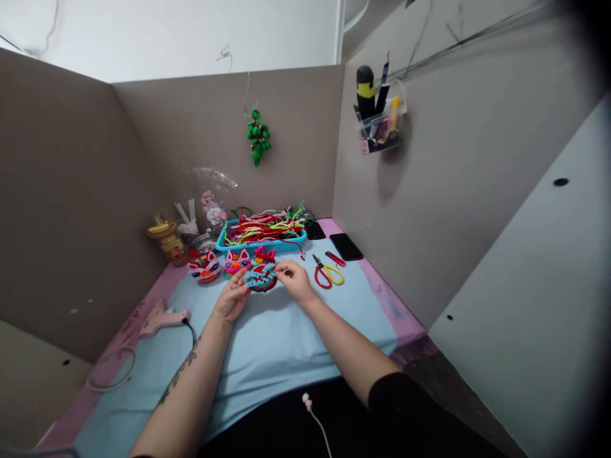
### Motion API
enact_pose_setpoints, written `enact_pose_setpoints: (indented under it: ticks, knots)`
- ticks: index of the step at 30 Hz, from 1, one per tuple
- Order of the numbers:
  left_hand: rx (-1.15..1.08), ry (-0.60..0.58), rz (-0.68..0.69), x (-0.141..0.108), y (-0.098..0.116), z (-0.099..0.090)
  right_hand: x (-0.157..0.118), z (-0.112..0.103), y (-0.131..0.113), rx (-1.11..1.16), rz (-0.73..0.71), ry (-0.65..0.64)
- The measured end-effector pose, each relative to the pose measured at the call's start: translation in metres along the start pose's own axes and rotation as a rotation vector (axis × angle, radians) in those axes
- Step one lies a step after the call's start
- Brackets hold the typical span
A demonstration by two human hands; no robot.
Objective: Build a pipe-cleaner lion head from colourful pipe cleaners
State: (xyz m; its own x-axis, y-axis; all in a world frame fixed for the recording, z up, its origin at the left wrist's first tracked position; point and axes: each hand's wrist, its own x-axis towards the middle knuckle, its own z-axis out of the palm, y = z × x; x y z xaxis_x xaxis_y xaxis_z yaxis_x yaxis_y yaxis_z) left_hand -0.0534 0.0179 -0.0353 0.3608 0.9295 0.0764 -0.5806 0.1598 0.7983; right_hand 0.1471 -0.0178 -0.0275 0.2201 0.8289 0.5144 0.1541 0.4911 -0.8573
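Note:
Between my two hands is a small fuzzy piece (260, 277) in light blue and dark red, held just above the cloth. My left hand (232, 298) grips its left side with bent fingers. At its right edge, my right hand (294, 280) pinches the piece between thumb and fingers. Right behind it stand a pink and orange fuzzy figure (236, 262) and a red and pink one (264, 256). Another pink and red figure (205, 268) sits further left. The fingertips' exact contact is too small to tell.
A blue tray (261, 247) of colourful fuzzy stems lies behind. Red-and-yellow scissors (329, 274), a red cutter (335, 259) and a black phone (346, 247) lie to the right. At the left are a pink glue gun (165, 319) with its cable and a cup (168, 240).

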Motion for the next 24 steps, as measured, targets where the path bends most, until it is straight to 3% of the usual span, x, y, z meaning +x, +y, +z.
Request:
enact_pose_setpoints:
  ticks: [6,17,24]
  knots:
    - [0.032,-0.005,0.017,0.001,0.000,-0.002,0.001,0.000,0.010,0.187,0.140,-0.084]
    - [-0.051,0.021,0.013,-0.002,0.003,0.008,-0.009,0.000,-0.002,-0.065,-0.108,-0.073]
    - [0.130,0.101,-0.049,-0.001,-0.002,0.007,-0.012,-0.002,0.002,-0.171,-0.072,-0.076]
